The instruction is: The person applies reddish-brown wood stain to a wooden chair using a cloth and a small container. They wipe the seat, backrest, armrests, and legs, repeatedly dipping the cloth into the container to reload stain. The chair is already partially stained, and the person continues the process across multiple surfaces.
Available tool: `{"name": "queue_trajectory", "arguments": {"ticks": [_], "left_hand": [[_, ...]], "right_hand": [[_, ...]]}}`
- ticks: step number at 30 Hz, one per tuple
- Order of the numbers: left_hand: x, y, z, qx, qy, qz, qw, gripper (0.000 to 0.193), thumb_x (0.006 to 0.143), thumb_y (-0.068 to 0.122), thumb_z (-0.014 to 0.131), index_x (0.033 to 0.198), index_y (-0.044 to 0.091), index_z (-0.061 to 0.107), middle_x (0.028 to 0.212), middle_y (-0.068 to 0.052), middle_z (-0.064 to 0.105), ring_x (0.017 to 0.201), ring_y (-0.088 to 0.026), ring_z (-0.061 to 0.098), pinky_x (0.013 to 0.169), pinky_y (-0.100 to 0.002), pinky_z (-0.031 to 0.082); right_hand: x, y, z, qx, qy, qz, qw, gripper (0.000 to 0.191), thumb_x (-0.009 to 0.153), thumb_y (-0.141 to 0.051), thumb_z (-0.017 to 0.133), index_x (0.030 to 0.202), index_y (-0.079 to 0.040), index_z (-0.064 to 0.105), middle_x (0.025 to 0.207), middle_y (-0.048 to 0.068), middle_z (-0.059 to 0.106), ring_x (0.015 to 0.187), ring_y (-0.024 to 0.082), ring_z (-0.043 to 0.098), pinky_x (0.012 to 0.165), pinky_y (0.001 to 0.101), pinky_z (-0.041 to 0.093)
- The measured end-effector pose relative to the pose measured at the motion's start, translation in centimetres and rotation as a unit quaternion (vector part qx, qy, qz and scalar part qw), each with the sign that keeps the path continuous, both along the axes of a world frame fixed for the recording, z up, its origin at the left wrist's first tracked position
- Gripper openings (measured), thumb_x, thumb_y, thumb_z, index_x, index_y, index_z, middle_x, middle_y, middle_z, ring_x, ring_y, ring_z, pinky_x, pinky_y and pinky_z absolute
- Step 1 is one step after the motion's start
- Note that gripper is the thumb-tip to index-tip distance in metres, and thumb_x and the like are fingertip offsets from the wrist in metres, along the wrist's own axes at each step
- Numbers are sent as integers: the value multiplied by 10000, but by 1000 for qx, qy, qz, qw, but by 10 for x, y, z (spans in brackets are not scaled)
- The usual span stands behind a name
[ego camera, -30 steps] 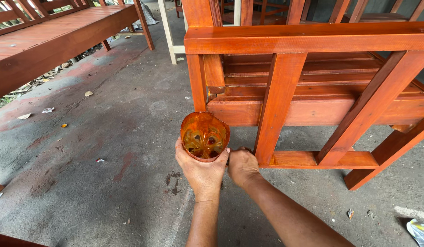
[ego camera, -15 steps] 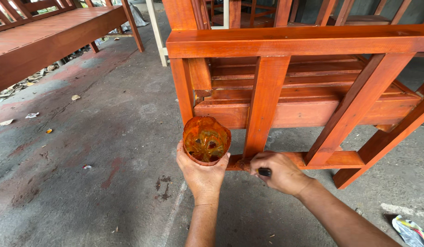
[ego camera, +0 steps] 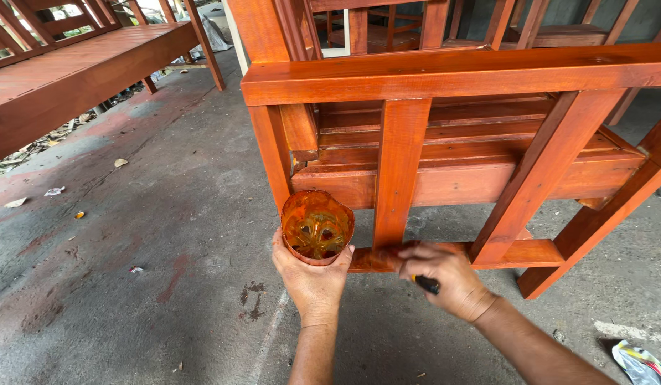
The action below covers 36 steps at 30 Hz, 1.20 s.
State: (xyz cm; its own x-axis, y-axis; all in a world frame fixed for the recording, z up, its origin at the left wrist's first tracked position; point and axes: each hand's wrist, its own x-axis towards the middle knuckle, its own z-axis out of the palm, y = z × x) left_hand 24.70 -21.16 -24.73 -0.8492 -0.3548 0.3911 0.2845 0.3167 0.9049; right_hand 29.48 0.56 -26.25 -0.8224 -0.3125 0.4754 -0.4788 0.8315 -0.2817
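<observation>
My left hand [ego camera: 312, 276] grips a cut-off plastic cup [ego camera: 317, 227] stained orange, with a little orange stain liquid in its bottom. My right hand [ego camera: 444, 278] is closed on a dark brush handle [ego camera: 426, 284], pressed against the low rail [ego camera: 487, 254] of an orange-stained wooden chair frame [ego camera: 444, 75]. The brush bristles are hidden behind my fingers. The cup sits just left of a vertical slat [ego camera: 399, 171] and in front of the frame's left leg [ego camera: 273, 153].
A stained wooden bench [ego camera: 66, 78] stands at the upper left, more wooden frames behind. The concrete floor [ego camera: 152, 271] carries stain blotches and small scraps. A crumpled coloured wrapper [ego camera: 640, 362] lies at the lower right.
My view has moved closer to the frame. My right hand slid rightward along the low rail with the brush, while the cup stayed held in my left hand.
</observation>
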Motion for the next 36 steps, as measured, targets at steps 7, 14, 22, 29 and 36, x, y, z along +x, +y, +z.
{"name": "queue_trajectory", "arguments": {"ticks": [7,14,22,29,36], "left_hand": [[1,13,1,6,-26,3,1000,1188,510,219,1020,1449,43,314,1367,-162,424,1313,-323,502,1137,-429,448],[1,13,1,26,18,15,999,1161,504,206,1016,1436,13,351,1361,-176,445,1295,-312,520,1139,-408,457],[0,-6,4,17,-25,22,999,1228,536,244,1013,1480,11,263,1374,-175,372,1332,-310,463,1157,-403,442],[-1,-21,6,3,-44,49,998,1242,521,256,1030,1472,10,269,1370,-173,390,1335,-325,457,1161,-424,427],[0,-17,6,28,23,41,999,1213,510,229,1021,1457,-1,299,1372,-186,402,1327,-330,481,1171,-431,443]], "right_hand": [[28,12,97,-35,204,-17,978,233,752,6,794,893,-178,773,1179,53,755,1100,235,722,957,319,606],[36,9,89,1,277,4,961,208,739,-101,830,921,-178,765,1228,85,729,1141,245,693,982,348,593],[33,12,-4,69,101,23,992,176,725,-73,743,873,-166,719,1290,81,665,1214,299,615,973,402,570],[18,2,-31,84,-90,35,992,350,691,81,703,932,-171,718,1379,41,665,1236,313,600,995,414,555],[-1,21,20,8,-127,26,992,252,804,6,745,881,-233,756,1204,-46,748,1137,194,724,917,340,597]]}}
